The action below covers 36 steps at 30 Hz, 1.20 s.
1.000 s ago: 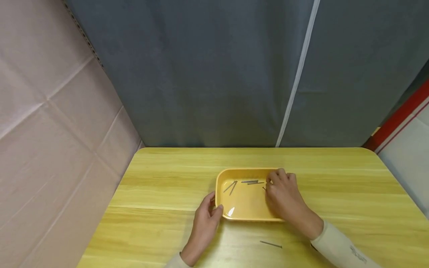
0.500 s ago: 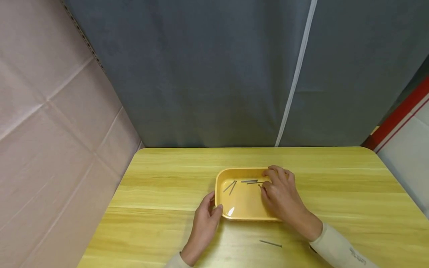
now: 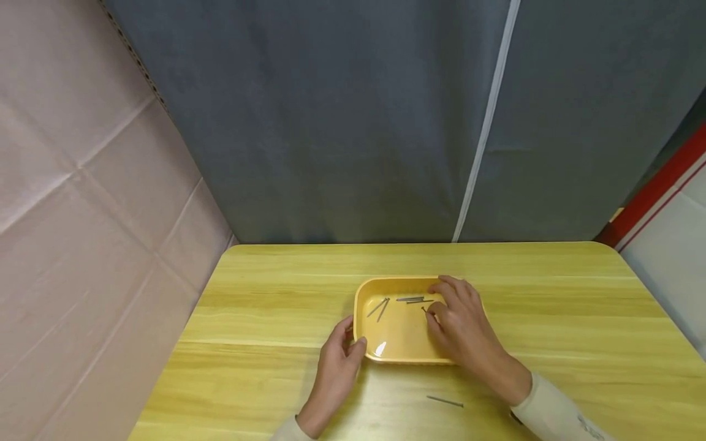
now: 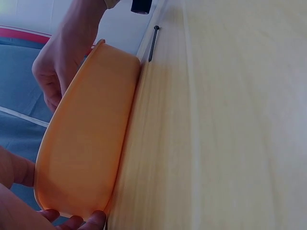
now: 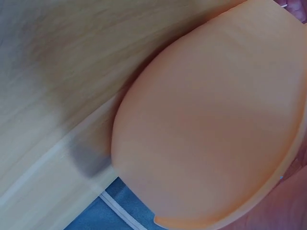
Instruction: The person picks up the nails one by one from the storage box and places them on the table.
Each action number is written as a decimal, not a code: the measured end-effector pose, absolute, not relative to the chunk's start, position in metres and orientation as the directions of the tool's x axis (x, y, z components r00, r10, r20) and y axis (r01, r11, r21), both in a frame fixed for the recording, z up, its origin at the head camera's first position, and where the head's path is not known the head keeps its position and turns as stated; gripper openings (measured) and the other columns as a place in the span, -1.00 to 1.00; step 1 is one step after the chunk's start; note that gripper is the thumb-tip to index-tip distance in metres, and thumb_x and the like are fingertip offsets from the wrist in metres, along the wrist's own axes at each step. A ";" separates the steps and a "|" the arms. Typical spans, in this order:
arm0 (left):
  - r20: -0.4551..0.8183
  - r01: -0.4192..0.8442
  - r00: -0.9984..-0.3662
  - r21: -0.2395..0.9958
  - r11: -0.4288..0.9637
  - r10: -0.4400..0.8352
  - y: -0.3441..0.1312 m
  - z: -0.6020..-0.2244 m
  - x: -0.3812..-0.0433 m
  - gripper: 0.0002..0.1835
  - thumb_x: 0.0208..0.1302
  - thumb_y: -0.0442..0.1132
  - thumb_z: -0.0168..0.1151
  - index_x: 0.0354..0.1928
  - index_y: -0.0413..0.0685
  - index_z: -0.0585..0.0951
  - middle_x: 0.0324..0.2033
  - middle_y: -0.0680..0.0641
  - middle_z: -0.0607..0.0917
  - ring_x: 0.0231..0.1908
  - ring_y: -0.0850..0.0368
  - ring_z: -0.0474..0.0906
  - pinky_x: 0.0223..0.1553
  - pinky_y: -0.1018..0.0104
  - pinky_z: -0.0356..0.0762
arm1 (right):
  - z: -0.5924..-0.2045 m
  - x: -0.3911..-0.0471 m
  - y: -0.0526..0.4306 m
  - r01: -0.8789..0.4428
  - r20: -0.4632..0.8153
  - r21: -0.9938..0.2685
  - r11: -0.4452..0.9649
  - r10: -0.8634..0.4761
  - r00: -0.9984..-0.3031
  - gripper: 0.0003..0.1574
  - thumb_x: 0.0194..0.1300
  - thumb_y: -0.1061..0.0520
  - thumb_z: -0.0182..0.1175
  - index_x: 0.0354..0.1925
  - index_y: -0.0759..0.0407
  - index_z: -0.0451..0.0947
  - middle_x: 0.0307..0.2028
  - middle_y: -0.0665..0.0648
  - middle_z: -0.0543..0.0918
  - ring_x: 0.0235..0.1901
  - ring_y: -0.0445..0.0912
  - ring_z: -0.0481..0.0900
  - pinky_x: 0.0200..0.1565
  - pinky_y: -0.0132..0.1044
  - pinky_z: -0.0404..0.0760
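Note:
A yellow plastic tray [image 3: 405, 343] sits on the wooden table with several nails [image 3: 410, 299] lying loose inside. At its left end my left hand [image 3: 337, 361] grips the wall, thumb at the rim and fingers on the outside. My right hand [image 3: 466, 327] reaches over the right end; its thumb and index finger pinch a nail [image 3: 423, 309], of which only the head end shows. Two more nails [image 3: 383, 306] lie apart on the tray's left side. In the right wrist view the tray's outer wall [image 5: 206, 110] hides most of the right hand.
On the table [image 3: 265, 318], in front of the tray, lies a single nail [image 3: 445, 401], also seen in the left wrist view as a dark nail [image 4: 153, 44]. A grey curtain [image 3: 342, 135] hangs behind the table's far edge. A pinkish wall [image 3: 99, 245] stands at left.
My right hand has shifted a little to the left inside the tray, bringing the pinched nail with it. The left hand and the tray stay in place.

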State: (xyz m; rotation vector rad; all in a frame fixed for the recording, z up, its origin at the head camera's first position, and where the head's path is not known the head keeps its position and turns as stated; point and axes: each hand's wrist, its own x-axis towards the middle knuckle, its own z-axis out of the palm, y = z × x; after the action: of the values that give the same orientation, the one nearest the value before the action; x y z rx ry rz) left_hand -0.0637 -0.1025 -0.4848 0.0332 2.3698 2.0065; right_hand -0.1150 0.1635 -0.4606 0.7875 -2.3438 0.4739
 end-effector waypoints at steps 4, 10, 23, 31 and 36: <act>-0.020 -0.013 -0.999 0.987 0.161 0.039 -0.103 -0.485 -0.063 -0.41 0.59 -0.37 0.25 0.56 -0.34 0.40 0.27 -0.35 0.66 0.06 -0.09 0.74 0.01 0.34 0.76 | -0.460 -0.113 0.162 -0.655 0.668 -0.147 0.741 -0.414 -0.618 -0.79 0.09 0.36 0.59 -0.53 0.23 0.73 -0.04 0.28 0.72 0.20 0.41 0.60 0.20 0.44 0.56; -0.019 -0.013 -0.999 0.987 0.158 0.036 -0.103 -0.485 -0.064 -0.41 0.59 -0.36 0.25 0.56 -0.34 0.40 0.28 -0.33 0.66 0.06 -0.08 0.74 0.02 0.33 0.76 | -0.457 -0.110 0.159 -0.674 0.692 -0.149 0.724 -0.410 -0.594 -0.78 0.05 0.37 0.60 -0.55 0.22 0.72 -0.06 0.25 0.73 0.16 0.38 0.62 0.18 0.44 0.57; -0.017 -0.010 -0.999 0.986 0.167 0.039 -0.107 -0.487 -0.066 -0.41 0.61 -0.33 0.25 0.57 -0.34 0.39 0.29 -0.34 0.66 0.13 -0.12 0.72 0.05 0.36 0.74 | -0.456 -0.107 0.152 -0.674 0.702 -0.149 0.724 -0.402 -0.588 -0.78 0.05 0.37 0.60 -0.54 0.20 0.73 -0.04 0.24 0.73 0.16 0.35 0.62 0.16 0.43 0.57; -0.012 -0.008 -1.000 0.985 0.172 0.024 -0.107 -0.488 -0.065 -0.40 0.58 -0.34 0.26 0.56 -0.36 0.40 0.30 -0.35 0.65 0.18 -0.17 0.70 0.12 0.34 0.72 | -0.459 -0.107 0.152 -0.689 0.720 -0.153 0.708 -0.398 -0.568 -0.81 0.09 0.35 0.54 -0.54 0.20 0.72 -0.04 0.24 0.74 0.16 0.36 0.62 0.14 0.46 0.56; -0.005 -0.001 -1.000 0.985 0.171 0.024 -0.107 -0.487 -0.066 -0.41 0.59 -0.35 0.26 0.55 -0.37 0.40 0.32 -0.38 0.64 0.20 -0.19 0.69 0.13 0.35 0.72 | -0.457 -0.105 0.151 -0.697 0.723 -0.157 0.699 -0.400 -0.564 -0.84 0.11 0.34 0.51 -0.52 0.19 0.73 -0.03 0.24 0.74 0.17 0.37 0.62 0.13 0.47 0.55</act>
State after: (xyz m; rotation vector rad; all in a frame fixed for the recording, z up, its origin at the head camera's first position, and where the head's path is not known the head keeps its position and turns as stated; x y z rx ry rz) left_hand -0.0662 -0.1074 -0.4874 0.0237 2.3898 2.0099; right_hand -0.1053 0.1514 -0.4573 0.8332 -2.2300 0.5695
